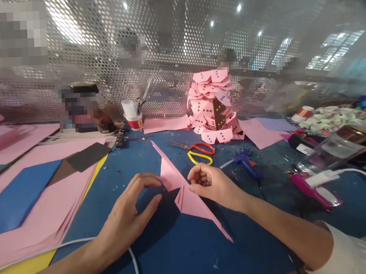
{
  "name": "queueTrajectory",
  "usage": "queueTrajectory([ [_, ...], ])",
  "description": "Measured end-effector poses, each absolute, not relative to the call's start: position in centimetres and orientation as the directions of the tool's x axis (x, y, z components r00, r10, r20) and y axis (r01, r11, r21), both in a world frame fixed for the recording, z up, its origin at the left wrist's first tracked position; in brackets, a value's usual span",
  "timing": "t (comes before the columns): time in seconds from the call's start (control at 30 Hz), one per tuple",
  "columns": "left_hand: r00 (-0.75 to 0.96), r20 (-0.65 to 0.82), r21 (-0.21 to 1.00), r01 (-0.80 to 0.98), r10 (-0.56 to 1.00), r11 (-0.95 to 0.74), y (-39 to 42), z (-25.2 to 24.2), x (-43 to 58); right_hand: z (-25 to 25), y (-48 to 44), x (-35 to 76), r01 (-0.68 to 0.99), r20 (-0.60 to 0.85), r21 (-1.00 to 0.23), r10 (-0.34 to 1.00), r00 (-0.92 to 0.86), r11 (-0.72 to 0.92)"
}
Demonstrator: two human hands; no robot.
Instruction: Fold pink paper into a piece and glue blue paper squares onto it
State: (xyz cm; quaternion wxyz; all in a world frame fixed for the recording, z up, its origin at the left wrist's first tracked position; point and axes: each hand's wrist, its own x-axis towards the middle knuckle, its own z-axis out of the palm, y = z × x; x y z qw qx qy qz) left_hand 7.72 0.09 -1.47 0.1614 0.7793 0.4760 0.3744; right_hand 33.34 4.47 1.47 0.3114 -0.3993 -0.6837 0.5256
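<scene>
A long folded pink paper piece (185, 190) lies slantwise on the blue table (176, 252). My left hand (134, 209) rests beside its left edge, fingers curved and apart, the fingertips touching the paper near its fold. My right hand (213, 184) sits at the paper's right edge with the fingers curled, pinching the fold at the middle. A dark patch shows under the paper between my hands.
Sheets of pink, blue, yellow and dark paper (35, 193) cover the left. A pile of folded pink pieces (215, 106) stands at the back. Scissors (199, 150), a blue tool (245, 160), a pink glue gun (314, 189), a white cup (132, 115) and a white cable (84, 242) lie around.
</scene>
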Motion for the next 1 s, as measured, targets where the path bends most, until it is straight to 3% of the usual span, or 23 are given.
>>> queueTrajectory([
  [0.23, 0.132, 0.317, 0.857, 0.384, 0.939, -0.343, 0.2, -2.2, 7.8, 1.4, 4.2, 33.3, 0.128, 0.035, -0.984, 0.847, -0.530, 0.122],
  [0.43, 0.178, 0.235, 0.969, 0.029, 0.956, -0.244, 1.1, -2.2, 8.0, 0.8, 4.6, 32.9, 0.115, 0.029, -0.987, 0.835, -0.550, 0.111],
  [0.8, 0.196, 0.033, 0.996, -0.091, 0.980, -0.015, 1.2, -1.4, 7.8, -0.2, 4.9, 32.8, 0.126, 0.018, -0.986, 0.826, -0.563, 0.107],
  [1.0, 0.186, 0.024, 0.999, -0.049, 0.982, -0.015, 1.1, -2.1, 8.1, -0.1, 4.5, 32.6, 0.145, 0.024, -0.981, 0.829, -0.559, 0.126],
])
